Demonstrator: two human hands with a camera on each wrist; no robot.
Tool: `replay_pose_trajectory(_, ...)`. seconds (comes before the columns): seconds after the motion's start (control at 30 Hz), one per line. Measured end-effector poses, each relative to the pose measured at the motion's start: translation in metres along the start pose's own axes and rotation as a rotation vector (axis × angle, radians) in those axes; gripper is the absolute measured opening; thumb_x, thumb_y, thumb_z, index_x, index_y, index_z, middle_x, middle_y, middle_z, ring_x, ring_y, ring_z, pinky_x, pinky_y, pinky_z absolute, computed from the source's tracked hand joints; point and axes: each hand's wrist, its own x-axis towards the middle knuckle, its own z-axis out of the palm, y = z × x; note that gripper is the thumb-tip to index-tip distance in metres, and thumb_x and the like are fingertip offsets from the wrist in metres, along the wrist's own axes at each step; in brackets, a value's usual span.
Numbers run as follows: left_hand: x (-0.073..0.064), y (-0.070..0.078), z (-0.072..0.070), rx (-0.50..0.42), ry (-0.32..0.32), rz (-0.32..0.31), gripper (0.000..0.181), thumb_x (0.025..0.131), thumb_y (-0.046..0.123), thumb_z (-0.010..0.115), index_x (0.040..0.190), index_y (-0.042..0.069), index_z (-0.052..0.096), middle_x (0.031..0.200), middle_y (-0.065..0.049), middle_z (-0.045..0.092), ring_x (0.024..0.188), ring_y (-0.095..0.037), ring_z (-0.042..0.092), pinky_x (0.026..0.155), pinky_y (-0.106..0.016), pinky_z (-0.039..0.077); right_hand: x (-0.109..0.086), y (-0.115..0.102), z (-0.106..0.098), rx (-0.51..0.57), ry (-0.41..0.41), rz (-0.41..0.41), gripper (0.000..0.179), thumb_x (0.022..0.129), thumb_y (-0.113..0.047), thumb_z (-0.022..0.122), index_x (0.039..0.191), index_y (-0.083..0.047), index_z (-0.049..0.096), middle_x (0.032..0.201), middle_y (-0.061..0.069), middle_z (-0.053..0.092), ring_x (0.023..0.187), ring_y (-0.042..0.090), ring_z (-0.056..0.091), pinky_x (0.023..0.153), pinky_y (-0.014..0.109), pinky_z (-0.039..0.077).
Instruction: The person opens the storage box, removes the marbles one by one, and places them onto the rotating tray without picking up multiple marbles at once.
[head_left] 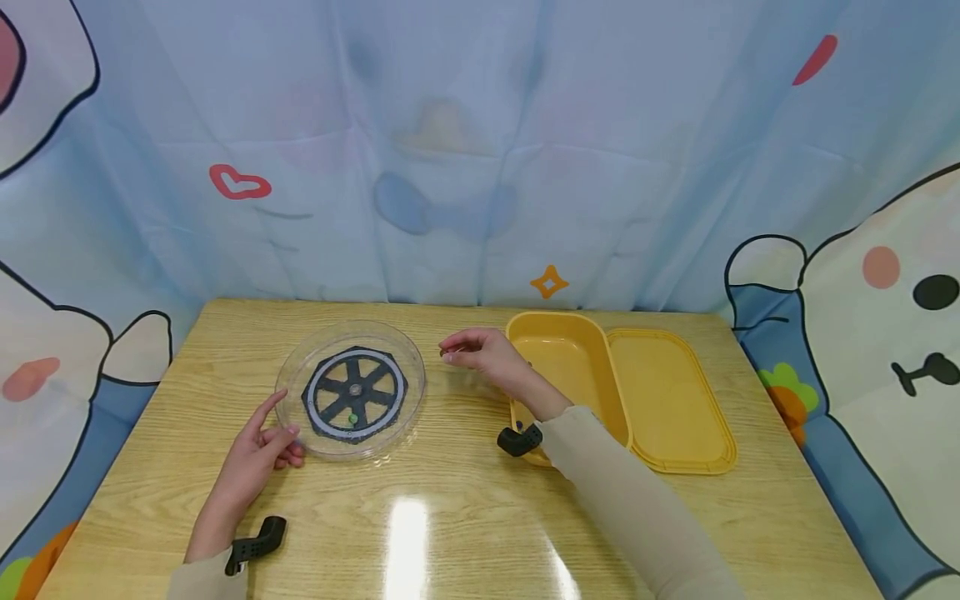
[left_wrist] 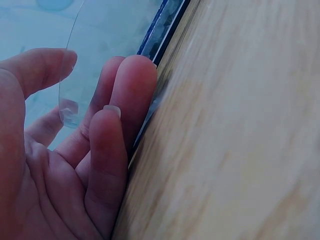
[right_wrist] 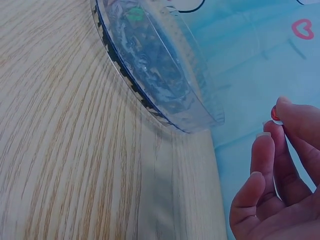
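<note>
A clear round dish (head_left: 416,367) stands on the left part of the table, with a dark six-spoked wheel-like piece (head_left: 356,389) showing in it. A small green ball (head_left: 352,419) sits near the wheel's front edge. At the dish's left front, my left hand (head_left: 258,454) rests its thumb and forefinger at the rim; the other fingers (left_wrist: 135,85) curl loosely beside its wall. My right hand (head_left: 487,358) is raised between the dish and a yellow box. Its thumb and fingertips pinch a small red marble (right_wrist: 275,113), mostly covered by the fingers.
Right of centre, the yellow box (head_left: 618,392) stands uncovered, partly behind my right forearm. A small dark blue ball (head_left: 519,425) shows in its front left corner. The yellow lid (head_left: 675,400) lies right of the box. A printed curtain (head_left: 480,225) hangs behind the table.
</note>
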Motion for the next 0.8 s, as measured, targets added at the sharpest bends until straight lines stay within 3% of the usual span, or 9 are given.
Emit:
replay_pose_trajectory(0.33, 0.000, 0.000, 0.000, -0.001, -0.003, 0.001, 0.065, 0.105, 0.021, 0.054, 0.160, 0.019, 0.019, 0.081, -0.010, 0.070, 0.068, -0.020, 0.069, 0.066, -0.028, 0.049, 0.001, -0.004, 0.006, -0.034, -0.033, -0.011, 0.031, 0.095, -0.008, 0.069, 0.122, 0.007, 0.066, 0.113, 0.010, 0.068, 0.100, 0.022, 0.064, 0.097, 0.053, 0.045)
replay_pose_trajectory(0.57, -0.001, 0.001, -0.001, -0.001, 0.003, -0.002, 0.065, 0.105, 0.021, 0.054, 0.160, 0.020, 0.019, 0.080, -0.009, 0.070, 0.068, -0.019, 0.069, 0.067, -0.028, 0.049, 0.007, -0.007, 0.017, -0.105, -0.068, -0.019, 0.028, 0.093, -0.010, 0.072, 0.118, 0.001, 0.070, 0.108, 0.008, 0.070, 0.097, 0.021, 0.063, 0.095, 0.051, 0.046)
replay_pose_trajectory(0.8, -0.001, 0.001, 0.000, -0.002, 0.000, 0.000, 0.065, 0.105, 0.022, 0.054, 0.160, 0.019, 0.019, 0.080, -0.008, 0.070, 0.068, -0.019, 0.069, 0.066, -0.027, 0.049, 0.010, -0.006, 0.031, -0.125, -0.117, -0.030, 0.029, 0.093, -0.007, 0.071, 0.119, 0.006, 0.068, 0.107, 0.009, 0.071, 0.094, 0.017, 0.065, 0.092, 0.047, 0.049)
